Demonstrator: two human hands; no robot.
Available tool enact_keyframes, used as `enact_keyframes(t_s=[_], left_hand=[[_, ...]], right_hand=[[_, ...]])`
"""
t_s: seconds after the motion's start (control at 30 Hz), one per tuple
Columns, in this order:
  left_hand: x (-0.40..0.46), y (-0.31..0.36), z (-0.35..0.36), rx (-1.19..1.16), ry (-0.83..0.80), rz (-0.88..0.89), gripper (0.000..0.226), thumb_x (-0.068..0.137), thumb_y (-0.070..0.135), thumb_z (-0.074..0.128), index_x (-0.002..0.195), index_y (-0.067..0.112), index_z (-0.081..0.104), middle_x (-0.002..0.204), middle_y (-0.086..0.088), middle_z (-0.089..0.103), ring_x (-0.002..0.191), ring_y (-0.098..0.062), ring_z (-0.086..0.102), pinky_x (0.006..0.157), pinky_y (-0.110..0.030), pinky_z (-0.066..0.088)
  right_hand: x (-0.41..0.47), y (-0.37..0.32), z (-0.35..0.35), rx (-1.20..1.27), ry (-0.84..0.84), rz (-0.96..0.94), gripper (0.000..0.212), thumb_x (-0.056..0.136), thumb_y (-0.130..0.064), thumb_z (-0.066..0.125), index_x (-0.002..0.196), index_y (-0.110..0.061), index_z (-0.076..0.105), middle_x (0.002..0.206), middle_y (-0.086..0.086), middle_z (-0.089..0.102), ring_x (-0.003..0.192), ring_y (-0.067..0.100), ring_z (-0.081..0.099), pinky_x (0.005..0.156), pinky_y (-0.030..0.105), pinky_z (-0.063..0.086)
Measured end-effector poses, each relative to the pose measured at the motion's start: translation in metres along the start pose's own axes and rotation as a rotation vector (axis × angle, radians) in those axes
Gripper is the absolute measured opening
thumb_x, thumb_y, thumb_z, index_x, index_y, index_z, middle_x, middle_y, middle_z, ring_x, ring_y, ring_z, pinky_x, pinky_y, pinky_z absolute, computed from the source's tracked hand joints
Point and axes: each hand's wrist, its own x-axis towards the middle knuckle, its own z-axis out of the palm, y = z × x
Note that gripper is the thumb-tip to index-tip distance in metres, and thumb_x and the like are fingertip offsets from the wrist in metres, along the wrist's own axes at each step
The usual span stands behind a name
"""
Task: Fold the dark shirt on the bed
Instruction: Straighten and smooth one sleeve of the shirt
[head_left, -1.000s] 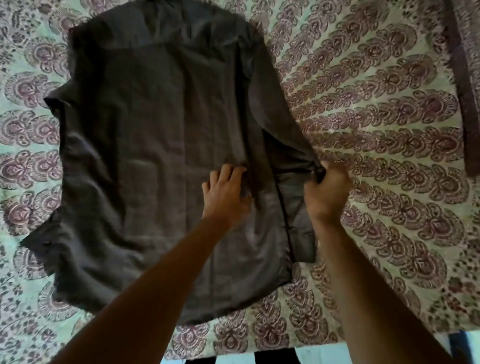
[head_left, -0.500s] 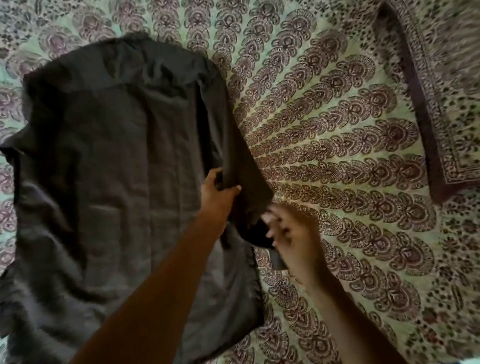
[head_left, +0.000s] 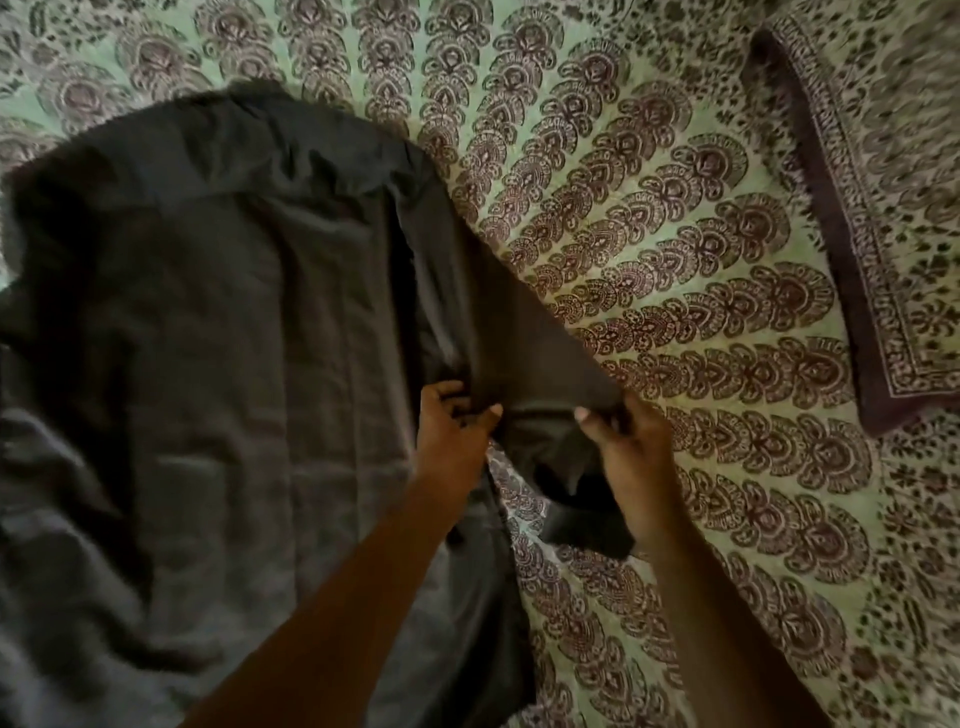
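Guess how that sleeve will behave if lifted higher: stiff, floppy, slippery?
Likely floppy: the sleeve sags between the left hand and right hand, its cuff dangling. Probably light, since fingertip pinches hold it. The dark shirt wrinkles softly, so it may drag along.

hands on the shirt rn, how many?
2. The left hand pinches the dark shirt at its right side edge; the right hand grips the sleeve, lifted taut off the bedspread.
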Motion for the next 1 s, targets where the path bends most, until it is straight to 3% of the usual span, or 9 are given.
enact_keyframes(t_s=[0.07,0.17,0.23,0.33,0.6,0.7,0.8,0.9,1.0], left_hand=[[0.0,0.009,0.015,0.095,-0.01,0.012,0.055,0.086,0.007,0.08,0.12,0.017,0.038,0.102,-0.004,0.057,0.086,-0.016,0.062,0.078,-0.03,0.056],[0.007,0.027,0.035,0.292,0.008,0.047,0.066,0.084,0.021,0.083,0.131,0.017,0.037,0.131,-0.011,0.049,0.113,-0.028,0.059,0.099,-0.043,0.053],[0.015,0.042,0.046,0.408,0.016,0.093,0.07,0.086,0.026,0.081,0.14,0.017,0.037,0.141,-0.013,0.042,0.125,-0.033,0.052,0.107,-0.046,0.049],[0.031,0.065,0.064,0.595,0.028,0.189,0.069,0.088,0.032,0.078,0.145,0.019,0.04,0.145,-0.015,0.04,0.135,-0.037,0.043,0.112,-0.048,0.042],[0.051,0.094,0.105,0.803,0.121,0.23,0.059,0.093,0.039,0.066,0.146,0.026,0.044,0.125,-0.012,0.065,0.106,-0.035,0.065,0.085,-0.046,0.058],[0.049,0.099,0.122,1.091,0.277,0.369,0.054,0.091,0.042,0.065,0.142,0.027,0.053,0.136,-0.014,0.049,0.127,-0.038,0.044,0.101,-0.05,0.045],[0.058,0.104,0.144,1.198,0.156,0.492,0.068,0.098,0.045,0.058,0.157,0.019,0.036,0.161,-0.014,0.027,0.147,-0.037,0.024,0.117,-0.054,0.026],[0.077,0.097,0.163,1.19,-0.01,0.478,0.076,0.102,0.052,0.046,0.164,0.027,0.009,0.173,-0.003,0.001,0.159,-0.028,0.0,0.125,-0.056,0.01],[0.084,0.093,0.184,1.108,0.022,0.444,0.073,0.103,0.056,0.042,0.164,0.033,0.007,0.173,-0.001,-0.001,0.159,-0.025,-0.003,0.125,-0.057,0.009]], right_hand=[[0.009,-0.018,-0.027,-0.053,0.075,-0.1,0.012,0.092,-0.012,0.073,0.09,-0.012,0.061,0.08,-0.003,0.063,0.065,-0.008,0.061,0.058,0.01,0.046],[0.031,-0.041,-0.06,-0.258,0.072,-0.169,0.034,0.088,-0.024,0.079,0.077,-0.016,0.048,0.068,-0.004,0.049,0.056,0.0,0.048,0.055,0.019,0.04],[0.045,-0.057,-0.079,-0.385,0.036,-0.151,0.031,0.083,-0.038,0.083,0.096,-0.02,0.061,0.086,-0.008,0.061,0.075,-0.001,0.057,0.072,0.022,0.048],[0.08,-0.073,-0.105,-0.626,0.039,-0.172,0.064,0.072,-0.057,0.085,0.117,-0.016,0.066,0.108,0.001,0.066,0.1,0.022,0.063,0.084,0.03,0.045],[0.198,-0.116,-0.164,-0.875,0.088,-0.311,0.065,0.07,-0.065,0.083,0.095,-0.006,0.068,0.09,0.015,0.067,0.092,0.037,0.066,0.078,0.039,0.05],[0.223,-0.138,-0.185,-0.959,-0.055,-0.252,0.071,0.05,-0.072,0.088,0.073,-0.013,0.056,0.068,0.003,0.056,0.072,0.027,0.061,0.065,0.031,0.041],[0.242,-0.141,-0.204,-0.999,-0.365,-0.09,0.089,0.029,-0.07,0.091,0.088,-0.012,0.06,0.085,0.002,0.066,0.082,0.023,0.066,0.08,0.035,0.054],[0.259,-0.134,-0.217,-1.137,-0.525,-0.02,0.078,0.045,-0.045,0.101,0.097,-0.016,0.05,0.099,0.003,0.06,0.101,0.028,0.062,0.093,0.043,0.054],[0.274,-0.127,-0.229,-1.185,-0.497,-0.157,0.05,0.07,-0.031,0.093,0.099,-0.012,0.058,0.091,0.003,0.063,0.091,0.025,0.064,0.073,0.032,0.051]])
